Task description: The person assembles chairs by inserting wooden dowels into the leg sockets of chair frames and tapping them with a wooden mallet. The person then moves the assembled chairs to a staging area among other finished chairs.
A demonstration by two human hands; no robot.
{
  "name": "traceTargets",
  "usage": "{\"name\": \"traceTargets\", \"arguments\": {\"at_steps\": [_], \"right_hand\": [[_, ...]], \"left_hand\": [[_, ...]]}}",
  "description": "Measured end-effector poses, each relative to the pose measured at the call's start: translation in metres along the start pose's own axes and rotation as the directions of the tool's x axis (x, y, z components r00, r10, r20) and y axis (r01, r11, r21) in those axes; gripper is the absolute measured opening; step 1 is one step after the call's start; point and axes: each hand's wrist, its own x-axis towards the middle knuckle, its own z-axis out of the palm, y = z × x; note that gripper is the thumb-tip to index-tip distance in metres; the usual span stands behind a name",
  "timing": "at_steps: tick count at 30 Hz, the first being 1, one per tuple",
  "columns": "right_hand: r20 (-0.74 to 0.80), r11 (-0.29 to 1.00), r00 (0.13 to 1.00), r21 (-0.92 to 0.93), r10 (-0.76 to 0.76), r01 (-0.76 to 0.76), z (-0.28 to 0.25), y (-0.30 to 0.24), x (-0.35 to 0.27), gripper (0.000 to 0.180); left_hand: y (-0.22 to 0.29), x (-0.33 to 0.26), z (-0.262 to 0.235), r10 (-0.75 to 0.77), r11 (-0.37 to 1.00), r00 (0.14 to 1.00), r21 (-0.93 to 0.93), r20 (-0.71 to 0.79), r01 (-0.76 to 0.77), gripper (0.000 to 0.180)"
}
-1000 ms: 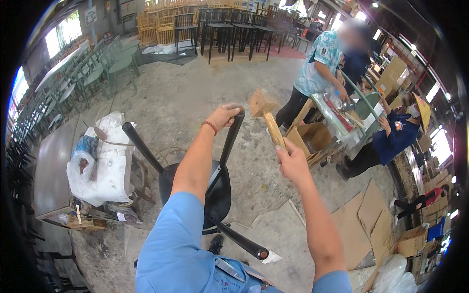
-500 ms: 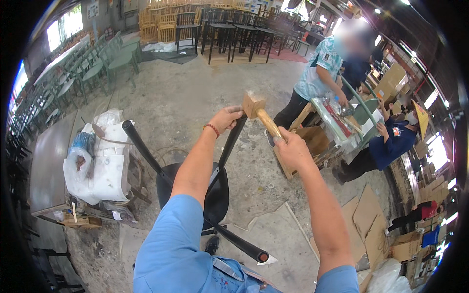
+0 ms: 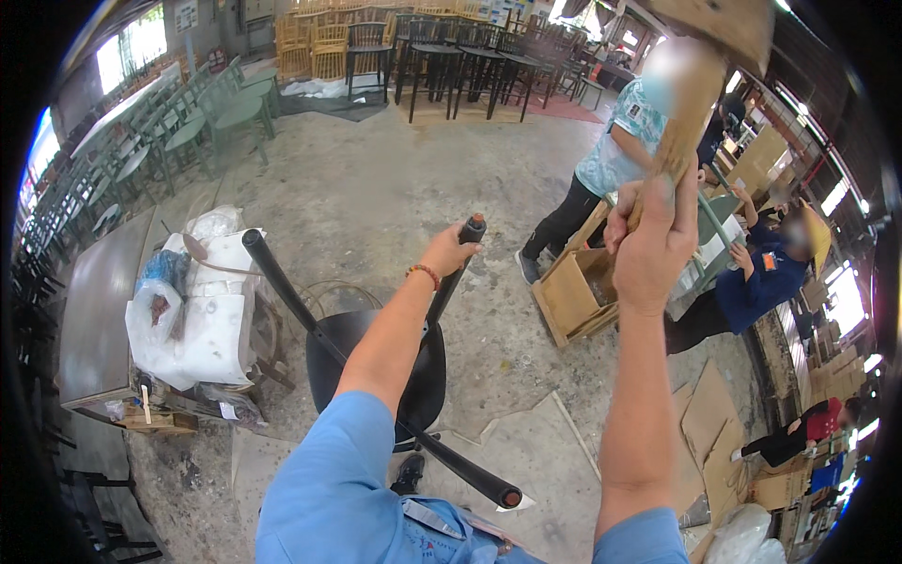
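Note:
An upturned black chair [image 3: 376, 367] stands in front of me with its round legs pointing up. My left hand [image 3: 449, 252] grips the far leg [image 3: 467, 235] just below its capped tip. My right hand [image 3: 653, 240] is raised high and closed around the wooden handle of a mallet [image 3: 700, 75], whose wooden head reaches the top edge of the picture. Another leg [image 3: 272, 273] sticks up to the left and a third leg [image 3: 470, 470] points toward me.
White plastic bags [image 3: 202, 310] lie heaped on a dark table [image 3: 94, 329] at the left. Two people work at a wooden crate [image 3: 573, 296] and bench on the right. Flat cardboard [image 3: 714, 442] lies on the concrete floor. Stacked chairs line the back.
My right hand has swung the mallet up from beside the chair leg to high over it. My left hand stays on the leg.

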Motion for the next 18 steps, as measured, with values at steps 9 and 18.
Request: {"name": "traceTargets", "arguments": {"at_steps": [9,18], "right_hand": [[0.008,0.537,0.628,-0.527,0.778,-0.658,-0.093,0.067,-0.104,0.029],[-0.036,0.674,0.679,-0.1,0.733,-0.732,-0.113,-0.03,-0.186,0.024]], "left_hand": [[0.0,-0.005,0.013,0.137,0.979,0.985,0.166,-0.102,-0.119,0.045],[0.077,-0.166,0.1,-0.105,0.753,0.977,-0.627,0.186,0.201,0.039]]}}
